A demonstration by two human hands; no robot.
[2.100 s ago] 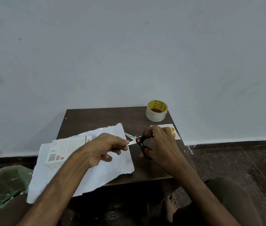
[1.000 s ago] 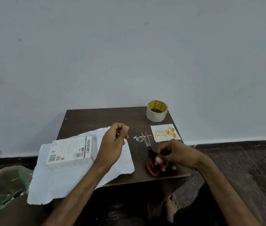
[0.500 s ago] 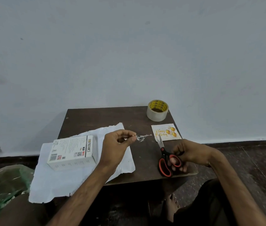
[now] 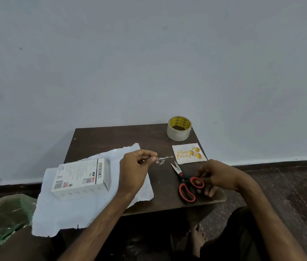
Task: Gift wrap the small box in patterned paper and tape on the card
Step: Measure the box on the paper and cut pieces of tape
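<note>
The left hand (image 4: 135, 170) pinches a crumpled tape scrap (image 4: 162, 160) at its fingertips. The box (image 4: 82, 178) lies flat on the paper (image 4: 92, 210), at 8 o'clock from that hand and apart from it. The right hand (image 4: 214, 176) has its fingers curled through a handle of the scissors (image 4: 184, 182), which rest on the table (image 4: 120, 138). The card (image 4: 188, 153) lies at 12 o'clock of the scissors, with the roll (image 4: 179, 129) beyond it.

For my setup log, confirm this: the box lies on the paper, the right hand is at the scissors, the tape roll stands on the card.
One point is wrong: the head view shows the tape roll on the table behind the card, apart from it. The box lies on the paper; the right hand is at the scissors.
</note>
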